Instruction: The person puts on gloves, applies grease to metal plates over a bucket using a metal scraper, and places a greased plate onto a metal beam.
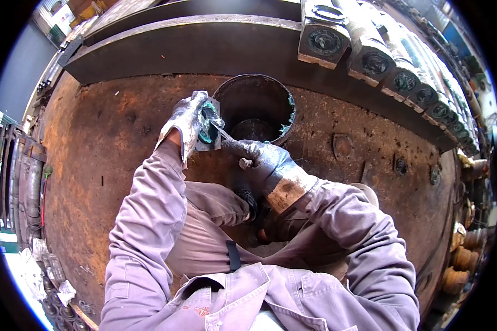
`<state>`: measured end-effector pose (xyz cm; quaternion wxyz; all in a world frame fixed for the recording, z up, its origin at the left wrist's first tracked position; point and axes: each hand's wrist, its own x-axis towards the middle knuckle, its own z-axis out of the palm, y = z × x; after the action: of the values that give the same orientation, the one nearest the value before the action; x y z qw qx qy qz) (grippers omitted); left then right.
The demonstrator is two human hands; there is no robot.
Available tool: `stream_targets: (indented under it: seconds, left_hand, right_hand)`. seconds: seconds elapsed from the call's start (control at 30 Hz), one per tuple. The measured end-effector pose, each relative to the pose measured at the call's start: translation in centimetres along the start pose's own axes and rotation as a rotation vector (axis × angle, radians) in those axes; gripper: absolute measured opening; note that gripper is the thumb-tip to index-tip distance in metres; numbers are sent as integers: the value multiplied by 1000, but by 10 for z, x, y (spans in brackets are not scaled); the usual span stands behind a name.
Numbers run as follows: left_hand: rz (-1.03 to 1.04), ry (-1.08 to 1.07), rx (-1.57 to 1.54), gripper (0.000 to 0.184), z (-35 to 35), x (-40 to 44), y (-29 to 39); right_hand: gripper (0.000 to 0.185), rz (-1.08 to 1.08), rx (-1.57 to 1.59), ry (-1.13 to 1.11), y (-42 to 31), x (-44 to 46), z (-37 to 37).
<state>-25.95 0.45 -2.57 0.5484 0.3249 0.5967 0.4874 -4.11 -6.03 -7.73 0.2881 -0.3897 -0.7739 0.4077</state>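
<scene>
My left hand [185,118], in a whitish, stained work glove, grips a square metal flange [210,144] by its left side. Green grease [207,122] coats the round opening in the flange. In a dark, greasy glove, my right hand [265,165] is closed around a slim metal tool [222,132]. Its tip reaches the greased opening; the exact kind of tool is hard to make out. Just beyond both hands stands a dark, round bucket [255,105] with green grease on its right inner wall.
A long steel beam [188,49] lies across the far side. Several square-ended bars [323,41] with greased round ends rest on it at the right. Small flat metal pieces [343,146] lie on the rusty floor [105,149]. Pipes [30,176] are stacked at left.
</scene>
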Motion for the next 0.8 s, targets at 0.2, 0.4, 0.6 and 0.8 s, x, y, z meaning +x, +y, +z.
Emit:
stream_targets:
  seconds: [0.2, 0.4, 0.6, 0.8]
  left_hand:
    - [-181, -77, -31, 31, -8, 19, -4]
    - [-70, -45, 122, 36, -6, 24, -6]
    - [149, 14, 572, 52, -19, 37, -13]
    - [97, 28, 561, 53, -19, 51, -16]
  right_hand:
    - [39, -56, -15, 93, 18, 7, 4]
    - [44, -226, -209, 104, 15, 11, -21]
    - [37, -212, 465, 332, 98, 30, -68]
    - [36, 608, 821, 324, 120, -3, -157]
